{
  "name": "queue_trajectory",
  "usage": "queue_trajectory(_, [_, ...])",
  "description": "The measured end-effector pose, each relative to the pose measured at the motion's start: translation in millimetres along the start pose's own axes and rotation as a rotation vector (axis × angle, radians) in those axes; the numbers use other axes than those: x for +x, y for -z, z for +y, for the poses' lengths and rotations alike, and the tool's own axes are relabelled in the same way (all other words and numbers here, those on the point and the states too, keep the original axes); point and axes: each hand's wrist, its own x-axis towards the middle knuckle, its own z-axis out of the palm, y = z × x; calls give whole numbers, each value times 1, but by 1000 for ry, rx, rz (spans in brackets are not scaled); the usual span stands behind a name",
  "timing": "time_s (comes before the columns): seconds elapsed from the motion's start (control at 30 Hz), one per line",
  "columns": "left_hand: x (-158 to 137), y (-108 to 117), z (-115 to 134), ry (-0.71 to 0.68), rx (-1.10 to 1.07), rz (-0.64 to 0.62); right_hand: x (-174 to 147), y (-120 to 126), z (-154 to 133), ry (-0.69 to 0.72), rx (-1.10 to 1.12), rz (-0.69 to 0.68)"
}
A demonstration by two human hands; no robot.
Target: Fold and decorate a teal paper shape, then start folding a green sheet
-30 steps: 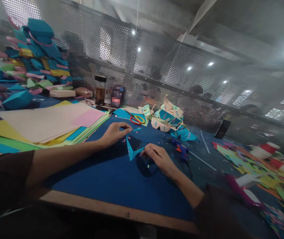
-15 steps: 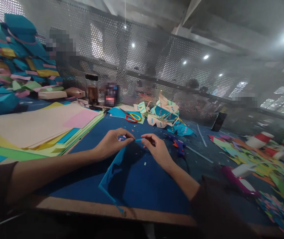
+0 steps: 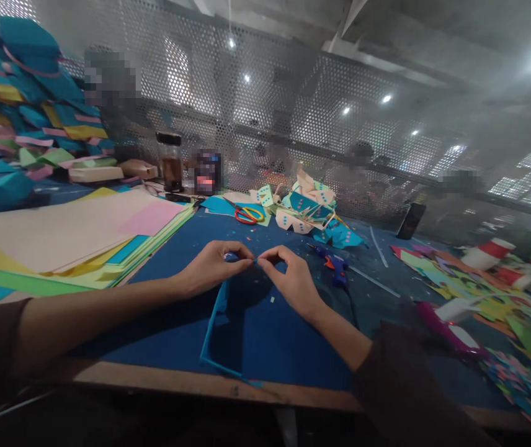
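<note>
A folded blue paper strip (image 3: 221,301) hangs below my fingertips in bends, its lower end at the front edge of the table. My left hand (image 3: 214,267) pinches its upper end between thumb and fingers. My right hand (image 3: 293,276) pinches at the same spot, fingertips almost touching the left ones, with a sliver of blue between them. The exact fold at the fingertips is hidden. To the right of my right hand lies a blue glue gun (image 3: 339,271) with an orange trigger. Beyond both hands rest scissors (image 3: 249,215) with red and yellow handles.
Coloured paper sheets (image 3: 84,233) are stacked at left, near a heap of paper pieces (image 3: 51,118). Dotted paper shapes (image 3: 305,211) pile up at the back, beside a jar (image 3: 170,164). Paper scraps (image 3: 451,273) and a magenta-and-white device (image 3: 454,332) lie at right.
My fingertips have drawn closer together, so less blue shows between them. The hanging strip has swung, its lower end shifting right. The camera view has shifted slightly.
</note>
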Motion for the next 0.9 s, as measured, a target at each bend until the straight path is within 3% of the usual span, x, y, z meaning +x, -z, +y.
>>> queue_trajectory(0.27, [-1,-1,5,38,-70,-22,-1,0,-6,72,-72,-25])
queue_trajectory(0.6, [-2,-1,7,40,-105,-20,-2,0,-6,64,-88,-61])
queue_trajectory(0.9, [-2,-2,6,63,-120,-41,-3,0,-6,313,-400,-39])
